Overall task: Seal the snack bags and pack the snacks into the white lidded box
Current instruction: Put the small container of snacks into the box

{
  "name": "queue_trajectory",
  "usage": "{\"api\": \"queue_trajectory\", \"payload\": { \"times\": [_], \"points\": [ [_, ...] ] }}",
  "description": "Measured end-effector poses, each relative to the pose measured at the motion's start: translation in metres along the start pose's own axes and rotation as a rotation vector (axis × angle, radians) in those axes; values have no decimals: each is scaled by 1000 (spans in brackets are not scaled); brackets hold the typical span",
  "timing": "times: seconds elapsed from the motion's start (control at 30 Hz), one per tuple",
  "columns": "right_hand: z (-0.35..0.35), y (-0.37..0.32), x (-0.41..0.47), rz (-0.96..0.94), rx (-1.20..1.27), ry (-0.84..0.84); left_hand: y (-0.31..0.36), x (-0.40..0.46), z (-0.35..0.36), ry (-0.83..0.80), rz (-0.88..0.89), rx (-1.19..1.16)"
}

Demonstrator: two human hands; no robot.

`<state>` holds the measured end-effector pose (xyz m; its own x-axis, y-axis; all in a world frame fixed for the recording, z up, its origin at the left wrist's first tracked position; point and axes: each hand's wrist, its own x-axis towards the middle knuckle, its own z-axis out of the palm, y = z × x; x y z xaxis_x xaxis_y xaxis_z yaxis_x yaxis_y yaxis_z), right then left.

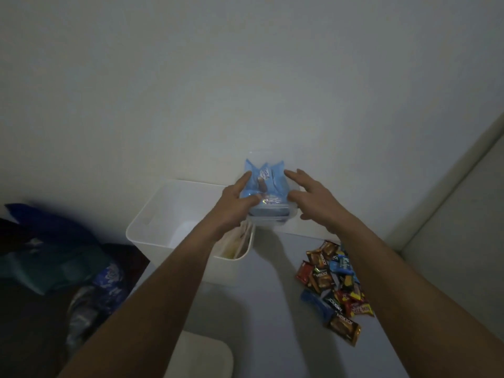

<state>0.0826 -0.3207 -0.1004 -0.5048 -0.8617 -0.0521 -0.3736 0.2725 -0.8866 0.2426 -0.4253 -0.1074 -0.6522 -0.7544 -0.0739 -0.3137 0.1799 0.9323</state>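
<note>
Left hand (240,199) gripped a clear plastic zip bag of light-blue wrapped snacks (266,192) above the open white plastic box (152,214); right hand (313,197) rested open-fingered against it. Sealing seemed underway; next, lowering the bag inside.

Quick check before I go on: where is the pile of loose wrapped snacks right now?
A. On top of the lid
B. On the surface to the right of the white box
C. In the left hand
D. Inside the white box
B: the loose wrapped snacks lie in a heap on the pale surface, to the right of the open white box and under the right forearm, apart from both hands.
</note>
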Motion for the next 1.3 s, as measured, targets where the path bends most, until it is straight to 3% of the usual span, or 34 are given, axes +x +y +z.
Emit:
{"api": "queue_trajectory", "payload": {
  "times": [0.27, 0.47, 0.67, 0.97, 1.17, 1.3],
  "points": [
    [76, -48, 43, -46, -54, -122, -30, 9, -88, 116, -117, 42],
    [143, -65, 72, 47, -33, -269, -73, 21, -144, 147, -225, 62],
    [205, -48, 96, 161, 33, -335, -118, 37, -178, 24, -363, 124],
    [255, -6, 87, 45, 26, -233, -168, 36, -196, -57, -319, 115],
    [272, 7, 89, 234, 146, -267, -171, 54, -197, -209, -415, 285],
    [280, 18, 90, 355, 188, -282, -181, 68, -190, -303, -535, 210]
  ]
}}
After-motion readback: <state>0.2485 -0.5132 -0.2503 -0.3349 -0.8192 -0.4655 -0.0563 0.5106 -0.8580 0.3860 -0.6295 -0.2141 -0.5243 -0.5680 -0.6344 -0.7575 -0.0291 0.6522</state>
